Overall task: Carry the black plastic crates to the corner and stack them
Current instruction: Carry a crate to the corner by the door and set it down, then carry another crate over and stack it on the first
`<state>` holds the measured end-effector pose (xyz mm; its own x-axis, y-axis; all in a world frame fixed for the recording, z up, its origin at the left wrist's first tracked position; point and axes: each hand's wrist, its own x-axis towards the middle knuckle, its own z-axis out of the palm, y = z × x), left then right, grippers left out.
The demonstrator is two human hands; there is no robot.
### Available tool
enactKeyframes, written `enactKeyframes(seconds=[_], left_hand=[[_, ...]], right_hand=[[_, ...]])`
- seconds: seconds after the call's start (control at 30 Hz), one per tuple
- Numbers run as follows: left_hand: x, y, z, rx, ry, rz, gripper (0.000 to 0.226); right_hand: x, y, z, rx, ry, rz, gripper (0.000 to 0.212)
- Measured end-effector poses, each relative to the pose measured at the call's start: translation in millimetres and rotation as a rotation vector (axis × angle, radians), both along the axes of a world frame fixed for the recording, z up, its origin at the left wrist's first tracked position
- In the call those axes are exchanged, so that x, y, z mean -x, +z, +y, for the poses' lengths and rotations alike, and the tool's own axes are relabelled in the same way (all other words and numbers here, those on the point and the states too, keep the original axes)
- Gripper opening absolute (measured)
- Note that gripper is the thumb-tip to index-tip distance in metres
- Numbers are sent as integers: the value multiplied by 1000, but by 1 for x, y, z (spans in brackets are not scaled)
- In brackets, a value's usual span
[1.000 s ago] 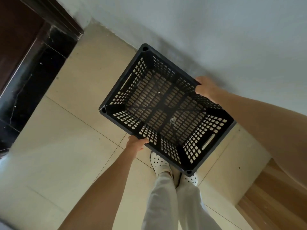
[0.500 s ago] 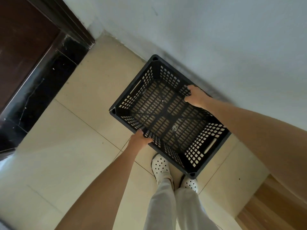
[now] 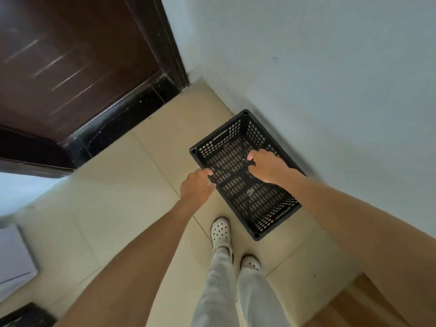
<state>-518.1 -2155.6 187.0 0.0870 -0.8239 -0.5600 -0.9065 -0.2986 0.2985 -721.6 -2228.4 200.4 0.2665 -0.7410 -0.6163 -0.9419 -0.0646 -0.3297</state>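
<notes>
A black perforated plastic crate (image 3: 245, 197) sits low at the right of centre, open side up. One long side runs close along the pale painted wall (image 3: 318, 79) that fills the upper right. Whether its base is fully down on the cream floor tiles (image 3: 118, 197) I cannot tell.

The person's left hand (image 3: 197, 186) is at the near long rim, fingers curled over the edge and gripping it. The right hand (image 3: 267, 166) is over the far side of the crate, fingers bent. It hides the rim beneath it, so I cannot tell whether it holds anything.

Just below the crate, at the bottom centre, stand two white perforated clogs (image 3: 220, 231) under light grey trousers (image 3: 224, 291).

A dark brown wooden door (image 3: 70, 55) takes up the upper left, with a black polished stone threshold (image 3: 122, 128) along its foot. The threshold meets the wall at the corner just above the crate. A strip of pale wood surface (image 3: 349, 308) shows at the lower right.
</notes>
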Motion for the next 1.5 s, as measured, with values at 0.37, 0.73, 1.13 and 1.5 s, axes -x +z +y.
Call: enactKeyframes(seconds=[0.37,0.73,1.13,1.5], left_hand=[[-104,182,166,153,109,-206,40],[-269,272,422,271,725,-242,34],[-383,268,806,215,1360,-243,29],[-529,239,934,-6,1121,-328,31]], right_hand=[[-139,179,128,257,581,36,40],[-378,282,309,376,1042,-87,36],[-602,269,652,231,1423,-315,29],[-742,205,752,160,1533,-102,18]])
